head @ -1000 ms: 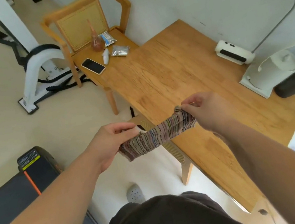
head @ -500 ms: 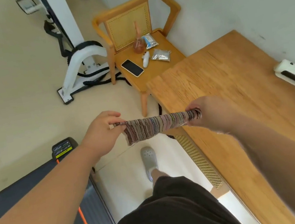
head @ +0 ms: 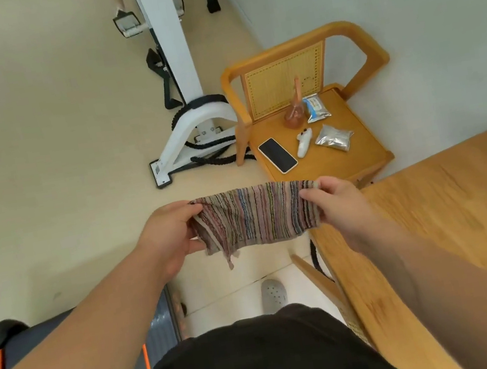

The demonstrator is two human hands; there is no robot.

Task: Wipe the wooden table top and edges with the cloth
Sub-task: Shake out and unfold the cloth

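A striped, multicoloured cloth [head: 257, 214] hangs spread out in the air between my hands, above the floor just left of the table. My left hand [head: 167, 239] pinches its left end and my right hand [head: 339, 203] pinches its right end. The wooden table [head: 453, 213] fills the right side of the view, its near left corner just below my right hand. My right forearm crosses over the table's front part.
A wooden chair [head: 316, 127] stands beyond the table against the wall, carrying a phone [head: 277, 155], a white remote, foil packets and a small bottle. A white exercise machine [head: 179, 76] stands on the floor at the back. A treadmill [head: 2, 350] lies at lower left.
The cloth was bunched into a narrow band; now it hangs spread wider between my hands. My view has swung left, so the table sits further right and the items on it are out of view.
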